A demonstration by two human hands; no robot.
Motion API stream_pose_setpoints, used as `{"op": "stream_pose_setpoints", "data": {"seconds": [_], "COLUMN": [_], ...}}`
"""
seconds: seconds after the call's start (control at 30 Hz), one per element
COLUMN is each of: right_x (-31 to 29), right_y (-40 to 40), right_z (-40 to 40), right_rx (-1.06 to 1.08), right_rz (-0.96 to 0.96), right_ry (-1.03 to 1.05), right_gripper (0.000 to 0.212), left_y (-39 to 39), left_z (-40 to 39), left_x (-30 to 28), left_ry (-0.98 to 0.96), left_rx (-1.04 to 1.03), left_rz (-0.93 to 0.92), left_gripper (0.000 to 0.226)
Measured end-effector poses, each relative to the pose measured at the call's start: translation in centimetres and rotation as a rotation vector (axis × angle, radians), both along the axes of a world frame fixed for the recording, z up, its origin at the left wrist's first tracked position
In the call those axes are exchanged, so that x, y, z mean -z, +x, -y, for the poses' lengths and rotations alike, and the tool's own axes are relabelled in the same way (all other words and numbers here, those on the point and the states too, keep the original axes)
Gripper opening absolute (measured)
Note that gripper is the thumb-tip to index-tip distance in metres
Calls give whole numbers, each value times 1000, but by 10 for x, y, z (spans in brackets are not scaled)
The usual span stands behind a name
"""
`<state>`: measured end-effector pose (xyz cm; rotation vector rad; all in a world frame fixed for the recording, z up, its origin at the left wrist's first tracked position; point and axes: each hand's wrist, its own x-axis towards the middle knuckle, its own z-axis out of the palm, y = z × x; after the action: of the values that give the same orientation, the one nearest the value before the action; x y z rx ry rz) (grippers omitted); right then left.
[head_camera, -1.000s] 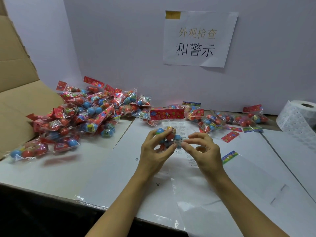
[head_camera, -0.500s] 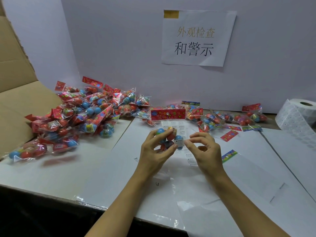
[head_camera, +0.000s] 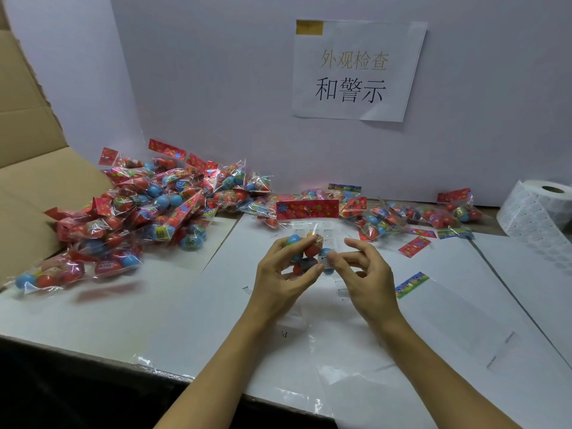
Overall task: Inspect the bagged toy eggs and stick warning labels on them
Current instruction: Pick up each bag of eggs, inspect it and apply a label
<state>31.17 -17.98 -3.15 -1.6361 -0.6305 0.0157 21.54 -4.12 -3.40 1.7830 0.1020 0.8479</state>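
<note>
My left hand [head_camera: 280,277] grips a clear bag of toy eggs [head_camera: 308,250], red and blue, held upright above the white table; its red header card [head_camera: 307,209] stands up behind my fingers. My right hand [head_camera: 362,270] presses a small white warning label [head_camera: 323,261] onto the bag's right side with thumb and forefinger. A strip of white labels [head_camera: 342,289] lies flat on the table under my right hand. A big heap of bagged eggs [head_camera: 148,209] is piled at the left.
A roll of labels [head_camera: 540,209] stands at the far right. More bagged eggs [head_camera: 402,218] and loose header cards [head_camera: 413,246] lie along the back wall. A cardboard box flap [head_camera: 34,187] rises at the left. A paper sign [head_camera: 359,69] hangs on the wall.
My right hand has spread its other fingers while the thumb and forefinger stay pressed on the label at the bag's side. The left hand keeps its hold.
</note>
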Motion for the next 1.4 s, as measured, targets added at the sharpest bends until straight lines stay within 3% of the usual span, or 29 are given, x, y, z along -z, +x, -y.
{"op": "stream_pose_setpoints", "data": {"seconds": [0.13,0.2,0.37,0.53,0.7,0.8,0.87,1.03,1.13,1.2,1.27,1.4], "right_x": [3,3,-3,1,-3,0,1,-2,-2,-3,-5,-21], "right_y": [5,6,-2,1,-4,-1,0,-4,-2,2,7,26], "right_z": [0,1,2,1,2,2,2,1,1,2,4,15], "right_rx": [73,76,11,12,-6,-18,-35,-64,-86,-109,-112,29], "right_rz": [45,25,33,53,66,48,24,2,-43,-95,-140,-310], "right_ry": [-29,-15,-2,-10,-22,-1,15,-32,-59,-40,12,192], "right_gripper": [23,18,55,31,52,28,24,57,60,45,33,33], "left_y": [1,2,1,0,0,0,1,1,-2,-4,-3,1], "left_z": [-2,-4,-4,-4,-4,-4,-4,-2,-1,0,1,-1], "left_x": [2,2,2,-1,-1,-1,1,2,-1,-3,-3,-1], "left_ry": [-32,-47,-68,-127,-115,-156,-142,-101,-141,-187,-208,-188], "left_rx": [-8,-15,3,0,0,4,12,41,57,56,66,-13], "left_rz": [5,9,9,15,17,25,28,-1,-18,-46,-53,-85], "left_gripper": [52,52,53,51,52,49,48,47,58,73,85,88]}}
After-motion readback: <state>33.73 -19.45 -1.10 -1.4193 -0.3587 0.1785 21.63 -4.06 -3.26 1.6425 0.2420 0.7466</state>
